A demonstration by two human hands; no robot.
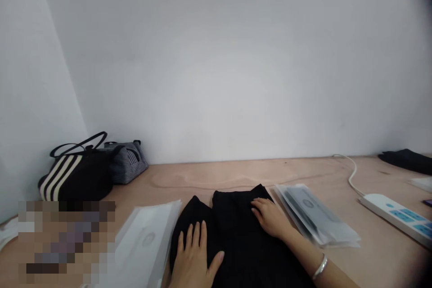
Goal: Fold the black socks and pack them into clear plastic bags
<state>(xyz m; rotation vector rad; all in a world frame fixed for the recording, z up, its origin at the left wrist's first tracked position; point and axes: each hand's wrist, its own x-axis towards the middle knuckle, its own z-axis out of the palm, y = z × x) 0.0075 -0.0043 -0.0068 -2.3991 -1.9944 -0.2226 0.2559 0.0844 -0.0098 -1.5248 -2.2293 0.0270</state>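
Note:
A black garment (pixel 236 234) lies spread on the wooden table in front of me, its lower part cut off by the frame edge. My left hand (pixel 194 254) rests flat on its left side, fingers spread and thumb out. Near the upper right corner of the cloth, my right hand (pixel 268 218) lies palm down with the fingers slightly bent and apart. Left of the garment is a pile of frosted plastic bags (pixel 141 238) with a round printed mark. On the right lie more frosted bags (pixel 313 213), with something dark inside.
A black bag with white stripes (pixel 77 175) and a striped pouch (pixel 128 162) stand at the back left. A white power strip (pixel 398 216) with its cable is on the right. Folded black cloth (pixel 407 160) lies at the far right. A wall rises behind the table (pixel 202 173).

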